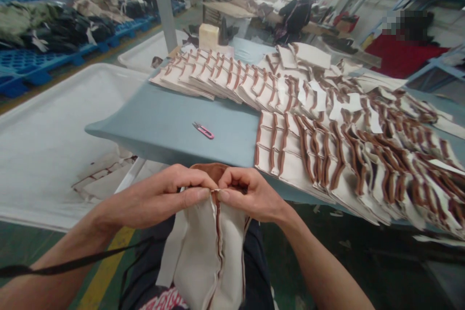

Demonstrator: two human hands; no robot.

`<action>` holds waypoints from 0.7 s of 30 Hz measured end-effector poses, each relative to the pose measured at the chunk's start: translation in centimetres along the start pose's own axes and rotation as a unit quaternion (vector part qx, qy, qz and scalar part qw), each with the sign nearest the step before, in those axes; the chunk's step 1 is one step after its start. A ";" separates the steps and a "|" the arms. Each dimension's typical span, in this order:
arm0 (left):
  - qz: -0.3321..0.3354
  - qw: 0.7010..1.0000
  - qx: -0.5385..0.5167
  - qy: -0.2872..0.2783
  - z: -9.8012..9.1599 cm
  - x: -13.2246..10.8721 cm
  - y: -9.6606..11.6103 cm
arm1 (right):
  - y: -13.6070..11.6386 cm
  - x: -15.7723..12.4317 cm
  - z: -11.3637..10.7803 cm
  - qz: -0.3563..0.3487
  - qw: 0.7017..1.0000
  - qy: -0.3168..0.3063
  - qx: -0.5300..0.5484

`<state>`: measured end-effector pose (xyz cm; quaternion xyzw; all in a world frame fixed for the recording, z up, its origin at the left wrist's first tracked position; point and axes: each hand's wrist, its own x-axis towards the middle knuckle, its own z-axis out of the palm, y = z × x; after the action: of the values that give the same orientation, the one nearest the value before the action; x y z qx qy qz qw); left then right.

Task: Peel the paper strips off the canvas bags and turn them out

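Two hands pinching a cream fabric piece

At lower centre, the left hand (170, 198) and right hand (247, 196) pinch, fingers closed, the top edge of a cream fabric piece (209, 247) with brown trim, seemingly a seam. Pink snips (203, 130) lie on the table (160, 121) above

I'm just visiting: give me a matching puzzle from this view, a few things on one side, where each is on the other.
Things:
1. pink thread snips
2. cream fabric piece
3. rows of brown-trimmed pieces
4. white tray

Places:
A. pinched by left hand and right hand
B. left of the table
C. alone on bare blue-grey table
D. spread across the table's right side

Pairs: 1-C, 2-A, 3-D, 4-B
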<state>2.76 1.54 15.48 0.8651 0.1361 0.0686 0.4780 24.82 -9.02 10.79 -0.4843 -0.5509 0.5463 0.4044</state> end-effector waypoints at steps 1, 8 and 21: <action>-0.004 1.000 -0.001 -0.004 0.0 0.0 -0.1 | 0.0 0.0 0.0 0.000 1.000 0.006 -0.007; -0.059 0.997 -0.029 0.032 0.5 0.8 -0.4 | -0.9 0.3 -0.4 -0.013 0.997 0.024 -0.077; -0.101 0.976 -0.019 0.192 1.1 0.4 -0.2 | -2.3 -0.5 2.7 -0.024 0.963 0.216 -0.161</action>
<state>3.36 0.87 14.70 0.8083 0.3102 0.1875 0.4641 22.10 -9.87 12.95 -0.6363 -0.5426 0.3224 0.4436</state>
